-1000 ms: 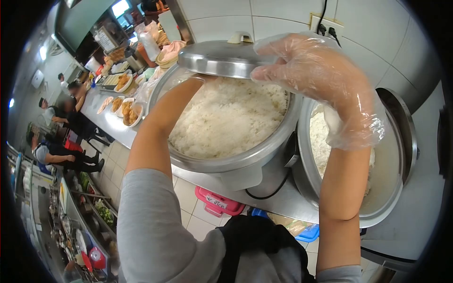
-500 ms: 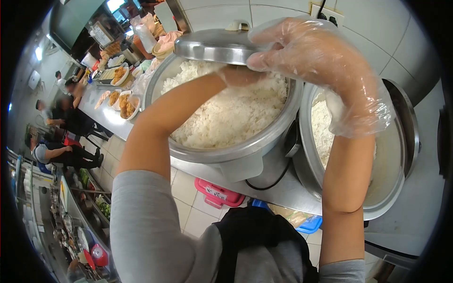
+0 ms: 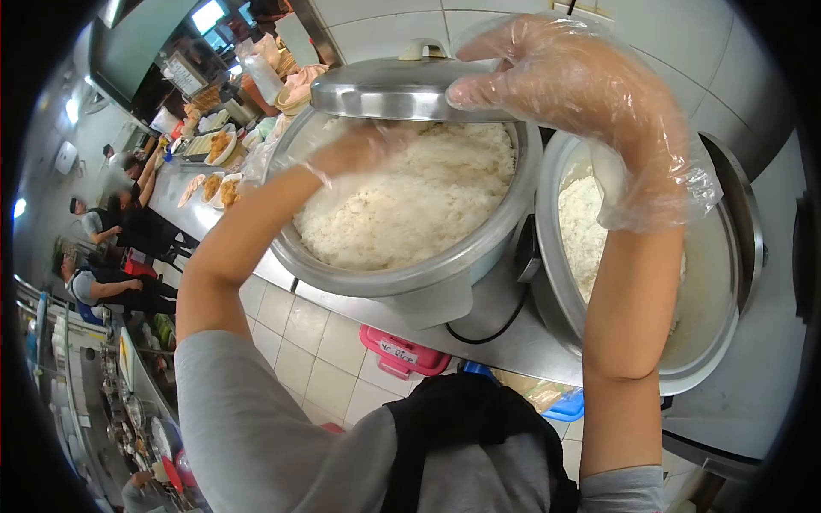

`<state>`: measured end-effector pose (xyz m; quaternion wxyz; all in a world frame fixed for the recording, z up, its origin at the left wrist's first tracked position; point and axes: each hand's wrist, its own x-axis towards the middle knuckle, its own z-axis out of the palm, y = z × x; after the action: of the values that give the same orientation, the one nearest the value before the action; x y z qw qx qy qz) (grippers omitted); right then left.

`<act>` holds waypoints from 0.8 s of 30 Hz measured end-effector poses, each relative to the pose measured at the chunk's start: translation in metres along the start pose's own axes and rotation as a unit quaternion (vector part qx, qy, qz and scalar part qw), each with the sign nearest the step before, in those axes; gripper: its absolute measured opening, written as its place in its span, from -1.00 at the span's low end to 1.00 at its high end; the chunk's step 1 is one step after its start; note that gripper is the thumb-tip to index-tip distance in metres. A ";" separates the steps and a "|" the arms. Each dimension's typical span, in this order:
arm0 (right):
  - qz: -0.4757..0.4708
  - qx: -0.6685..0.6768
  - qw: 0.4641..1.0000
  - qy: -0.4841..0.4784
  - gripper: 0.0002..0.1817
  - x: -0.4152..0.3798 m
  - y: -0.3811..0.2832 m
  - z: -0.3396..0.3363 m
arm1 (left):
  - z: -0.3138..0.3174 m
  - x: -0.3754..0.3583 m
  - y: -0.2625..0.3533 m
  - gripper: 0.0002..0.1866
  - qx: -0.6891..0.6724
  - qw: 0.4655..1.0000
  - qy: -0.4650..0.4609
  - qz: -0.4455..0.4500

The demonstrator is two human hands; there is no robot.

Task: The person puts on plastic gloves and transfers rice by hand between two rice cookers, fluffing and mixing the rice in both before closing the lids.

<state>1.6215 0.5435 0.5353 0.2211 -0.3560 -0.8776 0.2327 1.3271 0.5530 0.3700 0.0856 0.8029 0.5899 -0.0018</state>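
Note:
A large round pot (image 3: 376,282) holds white rice (image 3: 402,205), and a metal lid (image 3: 385,90) is tilted over its far side. My right hand (image 3: 564,85), in a clear plastic glove, grips the lid at its right edge. Under the lid, my left hand (image 3: 363,154) is over the rice at the pot's far left; motion smears its fingers, so whether they hold anything is unclear. To the right stands a second pot (image 3: 684,363) with more rice (image 3: 581,227), partly hidden by my right forearm.
Plates of fried food (image 3: 221,147) stand on the metal counter (image 3: 175,184) at the left. Several people (image 3: 128,291) are farther left. A pink-lidded box (image 3: 404,349) and a blue-edged container (image 3: 566,405) are below the counter. A black cable (image 3: 492,340) loops between the pots.
My left hand has moved left and slightly up over the rice, out from beside my right hand. My right hand stays at the lid, which has shifted only slightly in view.

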 end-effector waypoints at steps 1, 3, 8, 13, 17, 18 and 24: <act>-0.004 0.002 1.000 -0.002 -0.45 0.002 0.000 0.002 | 0.008 -0.007 0.013 -0.42 0.012 1.000 0.016 0.020; -0.040 -0.021 0.999 0.000 -0.44 0.002 0.001 0.005 | 0.002 -0.027 0.034 -0.42 0.036 0.998 0.012 -0.042; -0.012 -0.020 0.999 -0.026 -0.44 -0.007 -0.010 -0.004 | 0.014 -0.035 -0.050 -0.41 0.362 0.920 -0.041 -0.146; -0.032 -0.026 0.999 -0.011 -0.43 -0.006 -0.005 -0.003 | -0.007 -0.009 0.019 -0.38 -0.128 0.987 -0.076 -0.053; -0.032 -0.028 0.999 -0.014 -0.43 -0.004 -0.004 -0.003 | 0.005 -0.026 0.098 -0.18 -0.075 0.978 -0.155 -0.114; -0.032 -0.028 0.999 -0.013 -0.43 -0.003 -0.003 -0.005 | -0.004 -0.037 0.110 -0.19 -0.089 0.977 -0.165 -0.102; -0.043 -0.024 0.999 -0.006 -0.43 -0.003 -0.003 -0.002 | -0.012 -0.019 0.119 -0.24 -0.012 1.000 -0.026 0.000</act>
<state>1.6226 0.5394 0.5378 0.2169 -0.3218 -0.8986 0.2045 1.4329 0.5022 0.3998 0.1105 0.8012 0.5878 -0.0158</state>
